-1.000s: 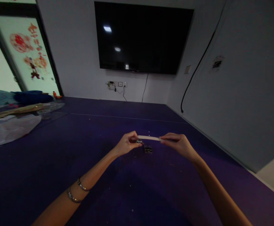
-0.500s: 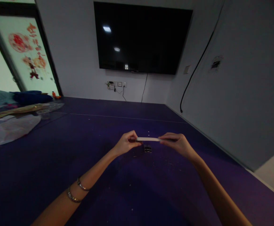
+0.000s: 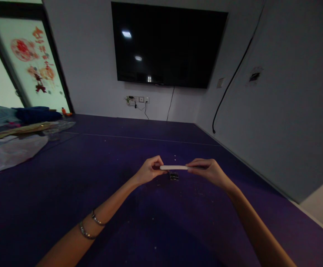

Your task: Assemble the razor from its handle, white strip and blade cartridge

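Between my two hands is a thin, flat white piece (image 3: 174,167), seen edge-on and held about level; its kind I cannot make out. My left hand (image 3: 148,171) pinches its left end between thumb and fingers. At the other end, my right hand (image 3: 206,170) grips it the same way, thumb below and fingers above. Just beneath the white piece, a small dark object (image 3: 174,176), which looks like a circuit board or a cluster of small parts, lies on the purple surface (image 3: 139,222). Two tiny white bits (image 3: 175,160) lie beyond my hands.
A wall-mounted television (image 3: 168,44) hangs ahead, above sockets with cables (image 3: 141,99). A black cable (image 3: 230,79) runs down the right wall. At the left lie a white plastic sheet (image 3: 19,152), a long tan piece (image 3: 22,130) and a dark blue cloth (image 3: 37,115).
The white piece has come down slightly and tilted a little, so its front edge shows more fully. Both hands keep their hold and have barely moved.
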Demonstrator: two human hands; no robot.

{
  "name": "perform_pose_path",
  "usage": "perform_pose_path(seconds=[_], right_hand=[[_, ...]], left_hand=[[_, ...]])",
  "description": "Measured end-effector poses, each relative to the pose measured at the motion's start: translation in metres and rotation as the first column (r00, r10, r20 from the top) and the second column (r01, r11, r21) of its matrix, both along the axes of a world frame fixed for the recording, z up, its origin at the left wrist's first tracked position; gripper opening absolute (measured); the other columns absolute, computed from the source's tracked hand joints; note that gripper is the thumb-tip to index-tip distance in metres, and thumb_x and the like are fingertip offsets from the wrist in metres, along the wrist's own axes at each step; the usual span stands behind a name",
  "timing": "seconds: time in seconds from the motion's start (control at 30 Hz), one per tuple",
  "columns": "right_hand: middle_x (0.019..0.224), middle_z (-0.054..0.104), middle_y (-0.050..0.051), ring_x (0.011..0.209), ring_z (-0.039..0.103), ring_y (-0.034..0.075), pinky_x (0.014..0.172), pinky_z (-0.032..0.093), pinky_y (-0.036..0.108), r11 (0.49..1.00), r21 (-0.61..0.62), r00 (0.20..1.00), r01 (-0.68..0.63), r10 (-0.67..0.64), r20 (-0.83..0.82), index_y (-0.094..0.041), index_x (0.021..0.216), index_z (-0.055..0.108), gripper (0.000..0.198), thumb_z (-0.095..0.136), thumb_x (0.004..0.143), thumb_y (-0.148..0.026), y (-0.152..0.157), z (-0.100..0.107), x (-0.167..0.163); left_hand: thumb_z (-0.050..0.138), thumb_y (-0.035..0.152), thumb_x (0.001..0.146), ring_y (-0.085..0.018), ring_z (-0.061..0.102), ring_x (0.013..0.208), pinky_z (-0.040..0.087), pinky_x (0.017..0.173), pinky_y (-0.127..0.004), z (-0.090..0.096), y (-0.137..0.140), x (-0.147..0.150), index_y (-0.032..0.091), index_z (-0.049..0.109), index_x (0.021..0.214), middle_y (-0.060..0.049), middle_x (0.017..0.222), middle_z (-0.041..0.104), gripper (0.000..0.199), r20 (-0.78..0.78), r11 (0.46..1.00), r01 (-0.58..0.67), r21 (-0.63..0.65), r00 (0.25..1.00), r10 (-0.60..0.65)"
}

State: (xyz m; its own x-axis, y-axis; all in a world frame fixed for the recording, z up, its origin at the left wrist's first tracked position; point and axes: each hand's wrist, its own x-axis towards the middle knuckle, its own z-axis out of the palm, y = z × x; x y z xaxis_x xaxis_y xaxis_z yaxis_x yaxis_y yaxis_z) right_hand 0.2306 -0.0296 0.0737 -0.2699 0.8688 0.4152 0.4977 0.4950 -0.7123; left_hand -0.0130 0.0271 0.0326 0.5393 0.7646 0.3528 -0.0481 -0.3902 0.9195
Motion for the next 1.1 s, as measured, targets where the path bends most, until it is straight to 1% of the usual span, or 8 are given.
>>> perform_pose_path(seconds=[0.17, 0.3, 0.43, 0.6, 0.73, 0.9, 1.03, 1.1], right_hand=[[0.087, 0.069, 0.006, 0.082, 0.062, 0.020, 0.071, 0.048, 0.031, 0.999, 0.012, 0.999, 0.043, -0.042, -0.013, -0.022, 0.086, 0.072, 0.024, 0.065, 0.070, -0.039, 0.000, 0.000, 0.001], [0.086, 0.069, 0.005, 0.081, 0.062, 0.020, 0.071, 0.048, 0.031, 1.000, -0.007, 1.000, 0.000, 0.000, -0.004, -0.022, 0.085, 0.072, 0.023, 0.065, 0.070, -0.038, -0.001, 0.001, 0.000], [0.086, 0.069, 0.006, 0.081, 0.062, 0.020, 0.071, 0.047, 0.031, 0.998, 0.013, 0.998, 0.064, -0.064, -0.004, -0.022, 0.086, 0.072, 0.023, 0.064, 0.071, -0.038, 0.001, -0.001, 0.002], [0.087, 0.069, 0.006, 0.082, 0.063, 0.021, 0.071, 0.048, 0.031, 1.000, -0.018, 1.000, -0.010, 0.010, -0.001, -0.020, 0.085, 0.072, 0.024, 0.065, 0.070, -0.038, 0.004, -0.004, 0.004], [0.085, 0.070, 0.006, 0.080, 0.063, 0.021, 0.070, 0.048, 0.032, 0.998, -0.013, 0.998, 0.059, -0.060, -0.023, -0.021, 0.085, 0.072, 0.026, 0.065, 0.069, -0.040, 0.004, -0.006, 0.004], [0.088, 0.069, 0.006, 0.081, 0.063, 0.021, 0.070, 0.048, 0.031, 0.999, -0.040, 0.999, 0.009, -0.011, -0.036, -0.021, 0.084, 0.072, 0.026, 0.066, 0.068, -0.040, 0.006, -0.008, 0.007], [0.086, 0.069, 0.006, 0.080, 0.063, 0.021, 0.070, 0.049, 0.032, 0.998, -0.026, 0.998, 0.052, -0.053, -0.044, -0.021, 0.085, 0.072, 0.027, 0.066, 0.068, -0.041, 0.007, -0.010, 0.010], [0.087, 0.069, 0.007, 0.079, 0.063, 0.020, 0.069, 0.049, 0.031, 0.999, -0.037, 0.998, 0.026, -0.028, -0.055, -0.021, 0.084, 0.072, 0.026, 0.066, 0.068, -0.041, 0.009, -0.011, 0.011]], left_hand=[[0.070, 0.019, 0.064, -0.015, 0.062, 0.074, 0.045, 0.068, -0.028, 0.001, -0.001, -0.001, 0.016, 0.046, 0.069, -0.001, 0.073, 0.064, 0.024, -0.001, 1.000, -0.006, 0.012, 1.000, 0.006], [0.069, 0.018, 0.065, -0.015, 0.062, 0.074, 0.045, 0.068, -0.028, 0.002, -0.003, 0.000, 0.016, 0.046, 0.069, -0.001, 0.073, 0.064, 0.023, -0.012, 1.000, 0.003, -0.001, 1.000, -0.003], [0.069, 0.017, 0.065, -0.014, 0.062, 0.075, 0.045, 0.069, -0.028, 0.001, -0.003, 0.000, 0.016, 0.045, 0.069, -0.002, 0.076, 0.065, 0.025, 0.000, 1.000, 0.009, 0.007, 1.000, -0.009], [0.070, 0.016, 0.063, -0.014, 0.062, 0.072, 0.045, 0.066, -0.027, 0.003, -0.003, 0.000, 0.016, 0.044, 0.068, -0.002, 0.074, 0.065, 0.027, -0.010, 1.000, -0.013, -0.006, 1.000, 0.013], [0.070, 0.015, 0.064, -0.014, 0.063, 0.073, 0.046, 0.070, -0.029, 0.006, -0.004, 0.000, 0.016, 0.042, 0.067, -0.003, 0.076, 0.066, 0.028, 0.049, 1.000, 0.029, -0.001, 0.998, -0.029], [0.071, 0.016, 0.062, -0.015, 0.063, 0.073, 0.046, 0.067, -0.028, 0.007, -0.005, -0.001, 0.015, 0.044, 0.067, -0.003, 0.074, 0.067, 0.028, 0.036, 1.000, -0.013, -0.006, 0.999, 0.013], [0.071, 0.018, 0.064, -0.014, 0.063, 0.073, 0.047, 0.068, -0.028, 0.006, -0.004, -0.001, 0.015, 0.044, 0.066, -0.004, 0.075, 0.068, 0.027, 0.054, 1.000, 0.015, -0.004, 0.998, -0.015], [0.071, 0.019, 0.063, -0.014, 0.064, 0.072, 0.047, 0.067, -0.027, 0.006, -0.004, -0.001, 0.015, 0.045, 0.067, -0.003, 0.074, 0.068, 0.027, 0.044, 1.000, 0.003, -0.009, 0.999, -0.003]])
